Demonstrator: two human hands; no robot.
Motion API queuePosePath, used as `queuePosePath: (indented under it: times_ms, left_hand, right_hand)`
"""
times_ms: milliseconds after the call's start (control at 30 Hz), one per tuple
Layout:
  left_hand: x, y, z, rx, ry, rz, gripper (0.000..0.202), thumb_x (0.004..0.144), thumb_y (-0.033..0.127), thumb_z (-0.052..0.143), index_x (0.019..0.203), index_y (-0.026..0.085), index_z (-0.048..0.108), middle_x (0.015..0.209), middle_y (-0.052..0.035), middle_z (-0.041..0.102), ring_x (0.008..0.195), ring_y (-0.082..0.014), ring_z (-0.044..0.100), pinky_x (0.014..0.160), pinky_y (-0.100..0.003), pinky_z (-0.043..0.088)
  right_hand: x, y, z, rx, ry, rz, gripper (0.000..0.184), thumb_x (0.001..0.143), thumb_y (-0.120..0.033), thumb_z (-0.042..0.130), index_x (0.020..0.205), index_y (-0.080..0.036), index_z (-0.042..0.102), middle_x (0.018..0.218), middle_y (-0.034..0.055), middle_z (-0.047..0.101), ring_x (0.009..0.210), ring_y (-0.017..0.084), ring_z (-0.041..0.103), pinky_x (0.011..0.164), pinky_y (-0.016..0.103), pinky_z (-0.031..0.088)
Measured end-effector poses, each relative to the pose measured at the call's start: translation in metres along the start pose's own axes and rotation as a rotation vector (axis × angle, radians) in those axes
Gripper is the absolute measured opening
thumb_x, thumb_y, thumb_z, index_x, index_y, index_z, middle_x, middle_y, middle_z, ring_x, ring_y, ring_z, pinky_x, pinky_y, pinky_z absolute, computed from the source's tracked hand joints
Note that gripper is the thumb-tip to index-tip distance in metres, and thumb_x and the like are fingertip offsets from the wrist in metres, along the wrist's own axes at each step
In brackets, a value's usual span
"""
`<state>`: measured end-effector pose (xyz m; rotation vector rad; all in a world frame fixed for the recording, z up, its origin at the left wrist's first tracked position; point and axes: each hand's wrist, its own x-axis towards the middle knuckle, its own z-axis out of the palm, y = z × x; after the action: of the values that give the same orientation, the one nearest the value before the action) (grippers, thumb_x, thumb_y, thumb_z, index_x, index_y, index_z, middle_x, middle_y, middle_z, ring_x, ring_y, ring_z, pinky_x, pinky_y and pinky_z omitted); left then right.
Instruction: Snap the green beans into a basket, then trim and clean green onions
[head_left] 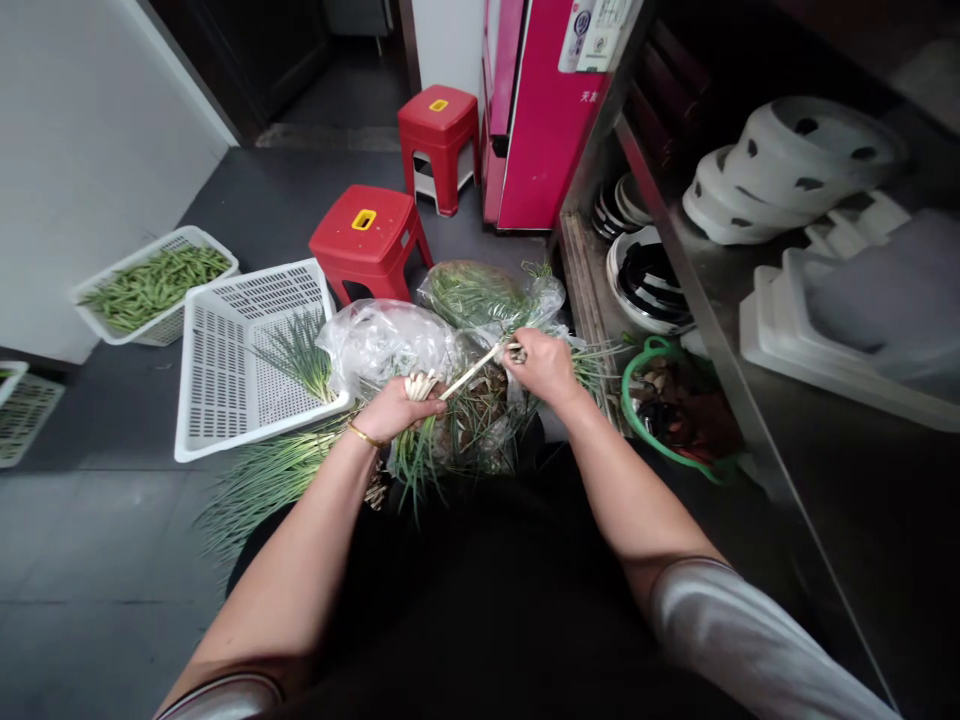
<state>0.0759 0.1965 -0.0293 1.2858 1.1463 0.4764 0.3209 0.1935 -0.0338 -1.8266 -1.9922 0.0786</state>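
Observation:
My left hand (401, 408) is closed around a bunch of scallions (421, 385), white ends up and green leaves hanging below. A single pale stalk (471, 370) stretches from beside that bunch to my right hand (541, 362), whose fingers are curled and pinch its far end. Beneath both hands lie loose green leaves and brownish scraps (487, 395) on clear plastic. Just beyond, a clear plastic bag (397, 335) lies beside another bag of greens (480, 292). A larger pile of scallions (281, 470) rests on the floor to the left of my left wrist.
A white basket (214, 350) holding some scallions stands at left, near a basket of green beans (157, 280). Two red stools (367, 240) stand ahead, by a pink cabinet (544, 130). At right are a green-rimmed basket (628, 400) and a metal shelf (720, 330) with white containers.

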Motion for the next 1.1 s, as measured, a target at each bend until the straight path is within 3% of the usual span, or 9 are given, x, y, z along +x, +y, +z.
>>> queuePosePath:
  times_ms: [167,367,467,533,600,733,800,967,1100]
  left_hand:
    - [-0.007,0.000,-0.012,0.050,-0.061,-0.014,0.023,0.059,0.027,0.077,0.073,0.014,0.064,0.051,0.0034,0.050,0.040,-0.0072,0.039,0.037,-0.020,0.031]
    - [-0.015,0.004,-0.022,0.063,-0.113,-0.056,0.027,0.055,0.026,0.078,0.075,0.014,0.064,0.054,0.0011,0.055,0.040,-0.0074,0.040,0.036,-0.019,0.031]
    - [-0.017,0.002,-0.027,0.008,-0.074,-0.059,0.027,0.054,0.026,0.079,0.074,0.014,0.065,0.053,-0.0004,0.057,0.039,-0.0066,0.039,0.035,-0.019,0.028]
    - [-0.016,-0.001,-0.029,-0.086,-0.041,-0.053,0.029,0.055,0.029,0.079,0.075,0.013,0.065,0.054,-0.0024,0.060,0.037,-0.0059,0.038,0.034,-0.018,0.026]
    - [-0.014,-0.004,-0.027,-0.180,-0.063,-0.038,0.031,0.058,0.032,0.078,0.078,0.012,0.065,0.056,-0.0050,0.063,0.036,-0.0053,0.038,0.034,-0.018,0.025]
    - [-0.007,-0.008,-0.020,-0.220,-0.139,-0.015,0.034,0.061,0.035,0.076,0.083,0.010,0.067,0.060,-0.0076,0.066,0.037,-0.0050,0.039,0.035,-0.017,0.025]
    - [-0.005,-0.007,-0.014,-0.175,-0.154,-0.031,0.031,0.062,0.033,0.076,0.080,0.010,0.067,0.061,-0.0076,0.067,0.036,-0.0049,0.039,0.034,-0.017,0.024]
    - [-0.002,0.000,0.011,-0.057,-0.112,-0.018,0.022,0.059,0.026,0.078,0.074,0.012,0.069,0.057,-0.0037,0.063,0.037,-0.0058,0.037,0.035,-0.019,0.025]
    - [-0.002,0.011,0.018,-0.004,-0.028,-0.021,0.019,0.060,0.028,0.078,0.061,0.012,0.067,0.052,-0.0048,0.061,0.038,-0.0076,0.039,0.036,-0.021,0.027]
  right_hand:
    - [0.005,0.034,-0.001,-0.102,0.091,0.175,0.019,0.081,-0.028,0.047,0.078,-0.015,0.062,0.079,0.0111,0.066,0.072,0.020,0.058,0.062,0.028,0.033]
    - [0.010,0.059,-0.006,-0.115,0.135,0.368,0.020,0.081,-0.028,0.048,0.081,-0.014,0.063,0.080,0.0139,0.068,0.070,0.020,0.058,0.062,0.029,0.033]
    - [0.011,0.062,0.000,-0.037,0.006,0.381,0.020,0.080,-0.027,0.052,0.079,-0.013,0.066,0.077,0.0136,0.068,0.069,0.020,0.059,0.062,0.028,0.035]
    - [0.010,0.055,0.009,0.089,-0.235,0.268,0.016,0.074,-0.030,0.062,0.072,-0.015,0.067,0.070,0.0103,0.067,0.067,0.019,0.059,0.060,0.027,0.036]
    - [0.009,0.041,0.016,0.243,-0.371,0.191,0.018,0.067,-0.033,0.071,0.071,-0.016,0.067,0.067,0.0066,0.065,0.064,0.017,0.058,0.059,0.026,0.038]
    - [0.006,0.006,0.004,0.751,-0.301,0.197,0.040,0.071,-0.038,0.068,0.104,-0.016,0.066,0.063,-0.0022,0.059,0.050,0.011,0.048,0.052,0.024,0.037]
    - [0.005,-0.011,-0.007,0.969,-0.302,0.191,0.039,0.073,-0.040,0.065,0.104,-0.016,0.065,0.059,-0.0044,0.055,0.044,0.009,0.043,0.047,0.023,0.034]
    - [-0.003,-0.052,-0.007,0.976,-0.291,0.092,0.018,0.071,-0.034,0.065,0.071,-0.015,0.065,0.060,-0.0015,0.057,0.054,0.010,0.049,0.054,0.024,0.038]
    - [-0.004,-0.063,0.001,1.046,-0.324,0.113,0.021,0.071,-0.035,0.064,0.082,-0.017,0.066,0.063,-0.0018,0.058,0.058,0.011,0.051,0.055,0.024,0.040]
